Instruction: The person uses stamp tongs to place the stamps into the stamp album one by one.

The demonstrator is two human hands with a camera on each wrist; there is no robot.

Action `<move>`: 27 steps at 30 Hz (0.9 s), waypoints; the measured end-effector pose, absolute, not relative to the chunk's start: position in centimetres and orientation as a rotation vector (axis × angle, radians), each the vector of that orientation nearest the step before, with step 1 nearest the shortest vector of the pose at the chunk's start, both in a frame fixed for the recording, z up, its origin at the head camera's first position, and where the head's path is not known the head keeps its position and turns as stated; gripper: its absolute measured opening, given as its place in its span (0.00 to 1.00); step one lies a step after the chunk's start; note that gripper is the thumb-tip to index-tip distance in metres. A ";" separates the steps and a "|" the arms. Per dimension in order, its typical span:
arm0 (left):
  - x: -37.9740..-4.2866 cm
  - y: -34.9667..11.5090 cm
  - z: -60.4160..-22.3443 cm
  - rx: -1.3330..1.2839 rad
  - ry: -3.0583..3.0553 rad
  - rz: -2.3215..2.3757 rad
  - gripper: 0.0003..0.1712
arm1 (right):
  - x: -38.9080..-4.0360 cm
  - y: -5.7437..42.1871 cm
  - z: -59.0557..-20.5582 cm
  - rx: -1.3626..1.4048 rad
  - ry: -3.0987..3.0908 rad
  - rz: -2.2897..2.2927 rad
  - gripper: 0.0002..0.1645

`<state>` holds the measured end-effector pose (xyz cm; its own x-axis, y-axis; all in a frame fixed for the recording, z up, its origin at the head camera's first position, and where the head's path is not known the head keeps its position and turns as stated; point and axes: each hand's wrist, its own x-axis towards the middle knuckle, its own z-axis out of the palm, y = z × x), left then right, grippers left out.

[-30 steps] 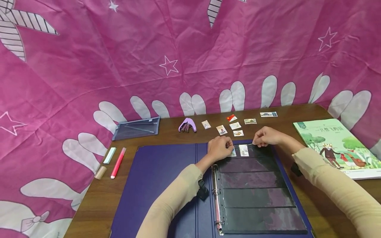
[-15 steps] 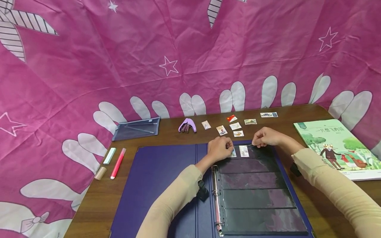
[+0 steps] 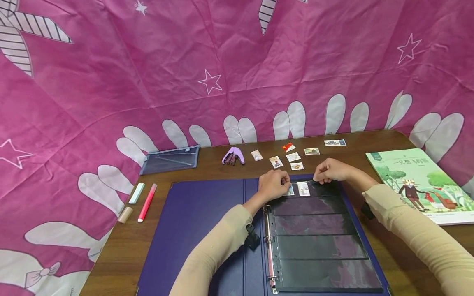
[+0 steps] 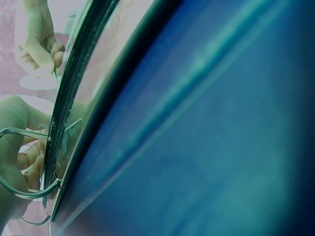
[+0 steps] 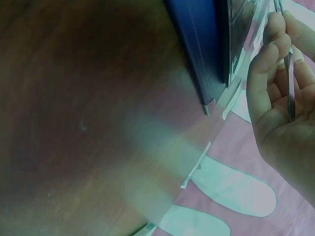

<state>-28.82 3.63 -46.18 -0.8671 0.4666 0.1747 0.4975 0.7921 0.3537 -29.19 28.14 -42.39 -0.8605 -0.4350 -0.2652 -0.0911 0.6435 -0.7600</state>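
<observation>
A ring-bound stamp album (image 3: pixel 207 230) lies open, its black pocket page (image 3: pixel 314 226) on the right side. At the page's top row my left hand (image 3: pixel 273 184) bends its fingers and seems to pinch the page's upper edge; the fingertips are partly hidden. Beside them one stamp (image 3: pixel 291 190) is partly covered. A second stamp (image 3: pixel 303 189) stands upright in the top row, between my hands. My right hand (image 3: pixel 331 170) grips metal tweezers (image 5: pixel 291 93), whose tip points left towards that second stamp's top edge.
Several loose stamps (image 3: pixel 275 161) lie behind the album. A purple stapler-like tool (image 3: pixel 233 155) and a zip pouch (image 3: pixel 170 159) are at the back left. A red marker (image 3: pixel 147 203), eraser-like block (image 3: pixel 136 193) and tan cylinder (image 3: pixel 125 215) lie left. A picture book (image 3: pixel 418 181) lies right.
The second stamp has shifted slightly down into the top row. My right hand has moved a touch to the left with the tweezers; my left hand stays in place.
</observation>
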 end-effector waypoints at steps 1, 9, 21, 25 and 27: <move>-28.8 3.6 -46.2 -0.782 -2.897 -0.609 0.04 | -29.2 28.2 -42.3 -0.404 2.446 -1.083 0.13; -28.6 3.5 -46.1 -0.808 -2.905 -0.606 0.05 | -29.1 29.0 -42.2 -0.286 2.644 -1.126 0.17; -28.6 3.6 -46.1 -0.804 -2.947 -0.583 0.14 | -31.8 31.3 -43.5 0.103 2.983 -1.136 0.21; -28.7 3.6 -46.1 -0.817 -2.938 -0.573 0.13 | -32.4 31.6 -44.1 0.098 3.084 -0.976 0.19; -28.7 3.5 -46.1 -0.818 -2.928 -0.574 0.13 | -32.7 31.6 -44.2 0.082 3.129 -0.914 0.18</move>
<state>-28.73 3.48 -46.11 -0.8591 0.4913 0.1437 0.5091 0.7914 0.3383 -32.75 31.56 -44.22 -0.9916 0.0815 0.1004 0.0146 0.8421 -0.5392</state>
